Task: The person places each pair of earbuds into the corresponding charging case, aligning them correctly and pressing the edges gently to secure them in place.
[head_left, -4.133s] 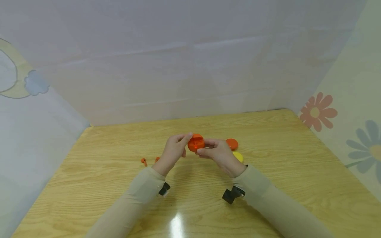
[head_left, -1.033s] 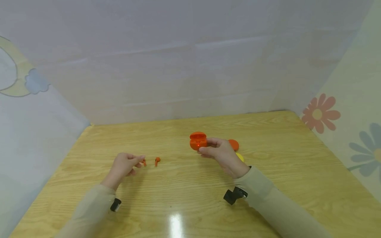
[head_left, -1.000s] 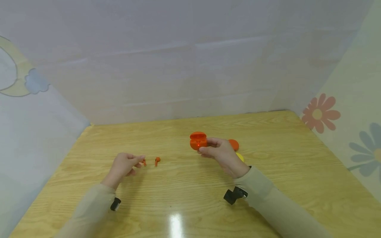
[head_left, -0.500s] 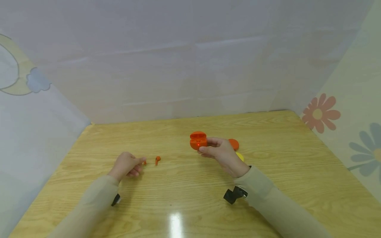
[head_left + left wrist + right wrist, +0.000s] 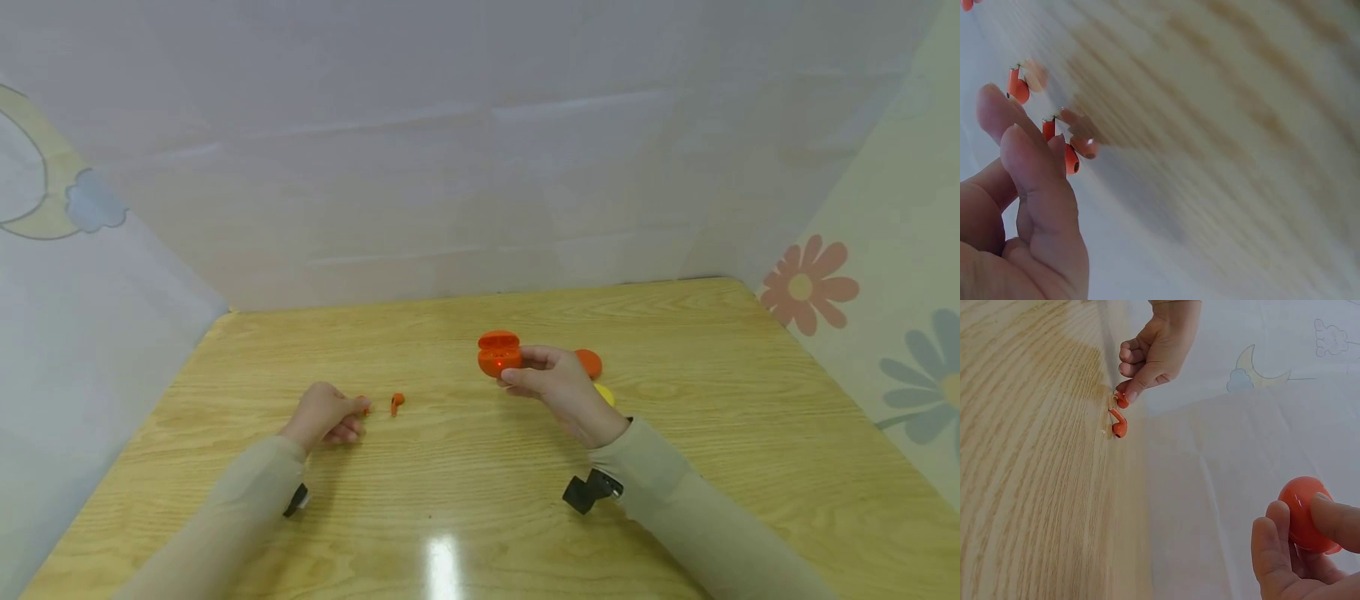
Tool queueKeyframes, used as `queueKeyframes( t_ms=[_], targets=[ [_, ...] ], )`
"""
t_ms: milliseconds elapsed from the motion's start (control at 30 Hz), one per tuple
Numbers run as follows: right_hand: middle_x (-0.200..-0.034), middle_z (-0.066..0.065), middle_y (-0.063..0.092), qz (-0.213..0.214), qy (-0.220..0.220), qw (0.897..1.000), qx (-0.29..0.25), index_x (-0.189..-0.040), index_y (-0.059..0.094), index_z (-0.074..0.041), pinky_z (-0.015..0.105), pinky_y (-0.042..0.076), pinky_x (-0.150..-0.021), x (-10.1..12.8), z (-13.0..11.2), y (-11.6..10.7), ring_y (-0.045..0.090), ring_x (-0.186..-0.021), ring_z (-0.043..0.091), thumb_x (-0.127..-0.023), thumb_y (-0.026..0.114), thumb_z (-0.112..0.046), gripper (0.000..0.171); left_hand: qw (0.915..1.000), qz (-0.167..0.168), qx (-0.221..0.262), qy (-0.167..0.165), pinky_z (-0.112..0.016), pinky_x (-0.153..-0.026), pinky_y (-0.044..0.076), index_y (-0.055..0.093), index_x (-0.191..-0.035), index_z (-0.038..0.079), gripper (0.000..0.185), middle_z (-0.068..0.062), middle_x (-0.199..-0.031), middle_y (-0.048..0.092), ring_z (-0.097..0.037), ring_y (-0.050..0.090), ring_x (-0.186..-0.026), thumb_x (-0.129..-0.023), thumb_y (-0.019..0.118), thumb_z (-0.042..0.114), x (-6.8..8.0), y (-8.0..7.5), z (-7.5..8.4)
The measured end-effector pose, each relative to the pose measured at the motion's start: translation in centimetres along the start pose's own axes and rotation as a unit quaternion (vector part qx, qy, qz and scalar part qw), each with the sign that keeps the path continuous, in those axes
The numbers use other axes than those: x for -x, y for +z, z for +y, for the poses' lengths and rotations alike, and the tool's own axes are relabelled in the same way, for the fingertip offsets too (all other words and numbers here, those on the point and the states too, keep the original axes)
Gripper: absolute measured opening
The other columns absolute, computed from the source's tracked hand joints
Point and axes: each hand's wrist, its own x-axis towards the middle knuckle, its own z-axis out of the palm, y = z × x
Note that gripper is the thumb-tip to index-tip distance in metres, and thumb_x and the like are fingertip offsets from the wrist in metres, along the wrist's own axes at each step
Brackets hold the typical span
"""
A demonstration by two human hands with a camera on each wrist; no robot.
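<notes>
Two hands working over a wooden table [image 5: 675, 467]; left hand [image 5: 324, 414] pinching an orange earbud [image 5: 1071, 157] at the tabletop, second earbud [image 5: 396, 403] lying just beside it; right hand [image 5: 551, 385] gripping an open orange case [image 5: 498, 354], raised above the table; orange lid [image 5: 589, 363] and yellow piece [image 5: 606, 393] sitting behind that hand.

Second earbud [image 5: 397, 403] just beside left hand [image 5: 324, 414]; tabletop [image 5: 465, 492] open elsewhere.

No readable text, label or number shows anywhere.

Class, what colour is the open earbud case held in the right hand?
Orange; the earbud case shows best in the head view.
</notes>
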Motion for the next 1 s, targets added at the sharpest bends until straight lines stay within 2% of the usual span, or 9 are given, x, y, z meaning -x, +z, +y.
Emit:
queueKeyframes(
  t_ms=[233,467,700,833,1000],
  targets=[
    [-0.121,0.021,0.059,0.005,0.000,1.000,0.002,-0.131,0.051,0.013,0.034,0.053,-0.086,-0.1,0.0,0.1,0.067,-0.090,0.017,-0.091,0.061,0.005,0.042,0.9999,0.000,0.000,-0.014,-0.018,-0.041,0.042,0.067,-0.085,-0.007,0.023,-0.004,-0.057,0.064,-0.008,0.058,-0.044,-0.096,0.063,0.013,-0.2,0.0,0.0],
    [-0.121,0.021,0.060,0.008,0.001,1.000,0.002,-0.130,0.052,0.013,0.033,0.054,-0.085,-0.3,0.1,0.1,0.067,-0.091,0.017,-0.091,0.062,0.005,0.040,0.9996,-0.004,0.016,-0.021,-0.018,-0.042,0.042,0.066,-0.087,-0.008,0.021,-0.002,-0.057,0.064,-0.007,0.058,-0.044,-0.095,0.063,0.011,-0.5,-0.1,0.1],
    [-0.122,0.022,0.059,0.003,-0.001,1.000,0.002,-0.130,0.052,0.013,0.033,0.054,-0.085,-0.1,0.1,0.1,0.066,-0.092,0.019,-0.092,0.061,0.005,0.040,0.9997,0.016,0.002,0.021,-0.022,-0.046,0.047,0.068,-0.085,-0.012,0.026,-0.001,-0.054,0.060,-0.009,0.058,-0.046,-0.095,0.062,0.011,-0.3,-0.9,0.6],
    [-0.123,0.022,0.058,0.003,0.000,1.000,0.005,-0.130,0.052,0.012,0.035,0.053,-0.087,0.0,0.0,0.1,0.066,-0.093,0.018,-0.092,0.061,0.005,0.041,0.9993,0.020,0.000,0.031,-0.023,-0.048,0.049,0.067,-0.095,-0.014,0.029,0.001,-0.051,0.053,-0.008,0.055,-0.045,-0.096,0.061,0.014,0.4,-1.1,1.2],
    [-0.123,0.022,0.058,0.005,0.001,1.000,0.005,-0.130,0.052,0.012,0.034,0.053,-0.086,0.0,-0.1,0.1,0.066,-0.092,0.018,-0.092,0.061,0.005,0.040,0.9990,0.026,0.021,0.032,-0.024,-0.049,0.050,0.065,-0.108,-0.014,0.032,0.002,-0.051,0.049,-0.007,0.052,-0.044,-0.098,0.059,0.015,1.3,-0.9,1.9]
  ],
)
